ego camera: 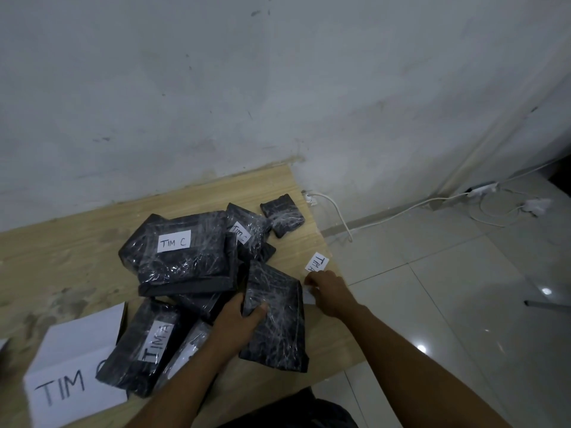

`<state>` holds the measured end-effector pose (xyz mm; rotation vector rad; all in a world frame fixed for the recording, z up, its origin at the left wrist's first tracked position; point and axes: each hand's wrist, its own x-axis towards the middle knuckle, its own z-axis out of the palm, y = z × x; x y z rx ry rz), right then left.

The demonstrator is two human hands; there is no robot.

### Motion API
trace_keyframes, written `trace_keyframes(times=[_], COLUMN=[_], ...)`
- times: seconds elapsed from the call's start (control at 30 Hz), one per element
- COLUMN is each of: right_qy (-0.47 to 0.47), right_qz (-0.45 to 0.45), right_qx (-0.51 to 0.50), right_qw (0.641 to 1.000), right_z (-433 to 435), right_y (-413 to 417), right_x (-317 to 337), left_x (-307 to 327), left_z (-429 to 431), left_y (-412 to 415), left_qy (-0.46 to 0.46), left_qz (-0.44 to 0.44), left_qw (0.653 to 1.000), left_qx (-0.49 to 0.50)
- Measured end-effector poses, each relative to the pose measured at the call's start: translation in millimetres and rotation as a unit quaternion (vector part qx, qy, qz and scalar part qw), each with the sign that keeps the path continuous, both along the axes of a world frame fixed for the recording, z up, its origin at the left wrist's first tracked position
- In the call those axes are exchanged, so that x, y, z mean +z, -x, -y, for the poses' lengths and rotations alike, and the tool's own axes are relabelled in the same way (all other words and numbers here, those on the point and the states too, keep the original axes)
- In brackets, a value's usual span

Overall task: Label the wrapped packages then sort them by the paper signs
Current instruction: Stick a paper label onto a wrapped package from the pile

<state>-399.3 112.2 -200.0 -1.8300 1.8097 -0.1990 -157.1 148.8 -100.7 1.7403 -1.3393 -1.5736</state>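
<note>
Three packages (185,261) labelled, two seen bare, all heaped unsorted on bench (77,257); left hand (238,319) gripped one bare package (278,335); right hand (324,288) lay on slip (310,296), grip unclear.

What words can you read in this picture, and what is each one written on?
"TIM C": top package.
"TIM C": package behind it.
"TIM A": near-left package.
"TIM A": loose label beyond the right hand.
"TIM" plus a covered letter: paper sign.
Unreadable: slip under the right hand.
No label showing: bare package gripped by the left hand.
</note>
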Motion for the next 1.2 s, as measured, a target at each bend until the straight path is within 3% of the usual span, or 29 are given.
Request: trace_keyframes(times=[0.13,0.23,0.33,0.4,0.5,0.57,0.63,0.8,1.1,1.2], right_qy=[0.027,0.066,0.089,0.084,0.035,-0.006,-0.036,-0.051,0.029,0.079], right_qz=[0.113,0.197,0.374,0.465,0.558,0.589,0.583,0.502,0.370,0.343], right_qx=[-0.100,-0.204,-0.366,-0.416,-0.410,-0.392,-0.372,-0.311,-0.353,-0.365], right_qw=[0.988,0.957,0.848,0.777,0.720,0.706,0.722,0.806,0.859,0.862], right_z=[-3.6,-14.7,-22.6,-23.7,-24.7,-26.6,-31.8,-46.6,-53.9,-57.2], right_y=[11.1,25.0,35.8,39.2,36.7,28.4,19.9,-6.4,-28.6,-34.8], right_x=[7.4,21.4,45.9,64.0,82.2,88.6,92.8,92.6,82.2,78.4], left_x=[-4.4,-2.5,-1.8,-0.5,2.9,4.2,2.7,1.3,6.7,1.3], left_z=[-0.2,-0.7,0.9,1.1,2.5,4.5,7.6,12.2,6.1,5.6], left_y=[2.3,8.3,14.1,18.3,28.6,34.4,40.5,49.8,57.9,55.6], left_qy=[-0.006,-0.006,-0.011,-0.019,-0.028,-0.032,-0.030,-0.003,0.000,-0.011], left_qz=[-0.006,-0.022,-0.035,-0.053,-0.076,-0.083,-0.067,-0.013,-0.059,-0.063], left_qw=[1.000,0.999,0.999,0.998,0.996,0.995,0.996,0.999,0.997,0.997], left_qx=[0.014,0.025,0.018,0.023,0.036,0.050,0.049,0.053,0.054,0.040])
